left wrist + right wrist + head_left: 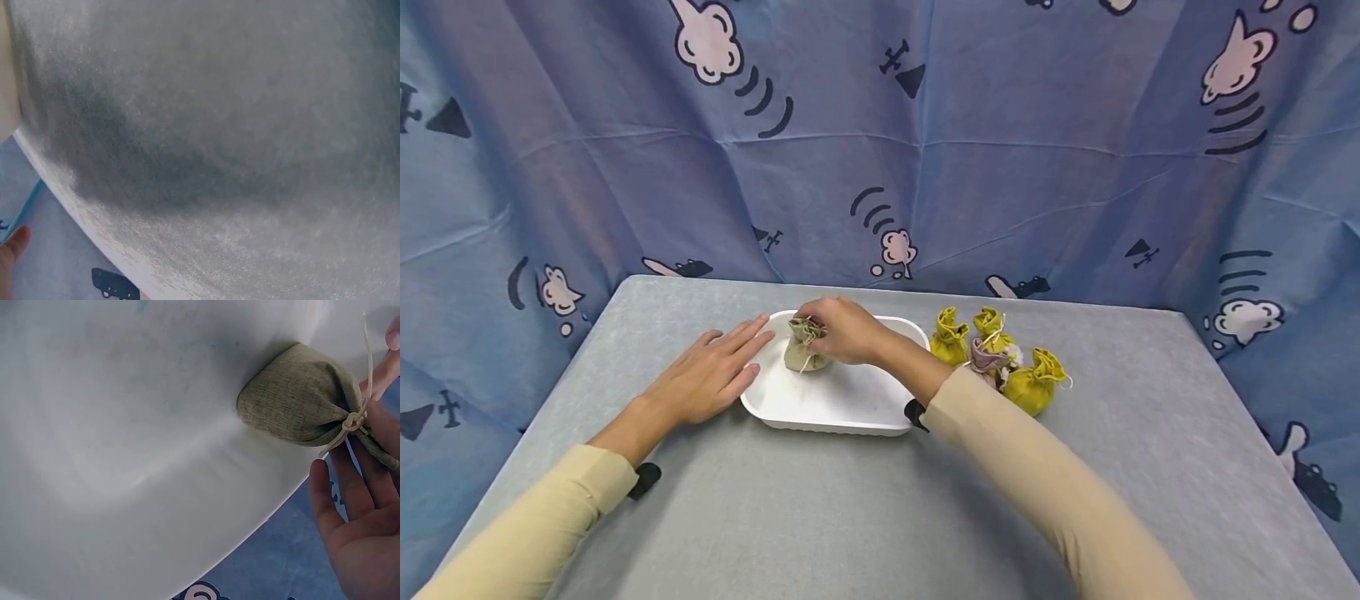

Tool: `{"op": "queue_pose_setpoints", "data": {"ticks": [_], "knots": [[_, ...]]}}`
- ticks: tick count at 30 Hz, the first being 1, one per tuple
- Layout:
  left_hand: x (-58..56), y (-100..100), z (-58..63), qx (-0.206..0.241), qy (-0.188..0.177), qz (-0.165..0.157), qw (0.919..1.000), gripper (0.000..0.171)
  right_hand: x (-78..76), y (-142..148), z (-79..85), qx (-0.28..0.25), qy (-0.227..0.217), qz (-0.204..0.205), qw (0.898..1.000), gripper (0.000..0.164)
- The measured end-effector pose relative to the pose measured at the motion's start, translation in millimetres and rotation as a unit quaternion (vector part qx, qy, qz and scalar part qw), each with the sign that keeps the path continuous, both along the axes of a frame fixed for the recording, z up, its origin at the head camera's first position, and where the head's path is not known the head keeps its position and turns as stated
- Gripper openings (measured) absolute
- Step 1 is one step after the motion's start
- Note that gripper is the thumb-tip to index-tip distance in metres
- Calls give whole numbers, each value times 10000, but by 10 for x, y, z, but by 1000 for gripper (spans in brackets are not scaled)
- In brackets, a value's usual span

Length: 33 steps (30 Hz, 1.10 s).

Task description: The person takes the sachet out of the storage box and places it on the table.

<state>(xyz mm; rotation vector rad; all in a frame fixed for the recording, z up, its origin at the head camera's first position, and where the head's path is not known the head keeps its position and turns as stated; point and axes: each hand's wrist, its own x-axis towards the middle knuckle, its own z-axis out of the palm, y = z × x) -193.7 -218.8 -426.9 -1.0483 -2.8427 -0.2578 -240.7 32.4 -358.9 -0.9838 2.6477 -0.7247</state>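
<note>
A white shallow tray (850, 407) lies on the grey table. In its left part stands a small olive-grey drawstring pouch (803, 357), tied with a pale cord. My right hand (850, 332) pinches the gathered neck of this pouch from above. In the right wrist view the pouch (294, 397) leans on the tray floor near the wall, its cord knot beside my fingers. My left hand (711, 379) lies with straight fingers at the tray's left rim, the fingertips touching it. The left wrist view shows mostly table surface, with a bit of thumb at its lower left.
Right of the tray stand yellow drawstring pouches (1032, 390) clustered around a mauve pouch (987, 357), with something small and white (1015, 356) among them. Behind the table hangs a blue patterned curtain (827, 183). My right forearm crosses over the tray's right end.
</note>
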Motion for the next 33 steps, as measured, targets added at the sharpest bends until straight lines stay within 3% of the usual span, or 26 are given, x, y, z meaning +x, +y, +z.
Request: {"op": "queue_pose_setpoints", "data": {"ticks": [9, 18, 33], "knots": [[5, 16, 5, -11, 12, -8, 10000, 54, 35, 52, 22, -189, 92, -24, 9998, 32], [10, 17, 7, -26, 9, 12, 10000, 54, 92, 86, 68, -241, 37, -96, 9997, 39], [26, 28, 35, -41, 13, -17, 10000, 54, 229, 302, 329, -743, 638, 49, 9952, 41]]}}
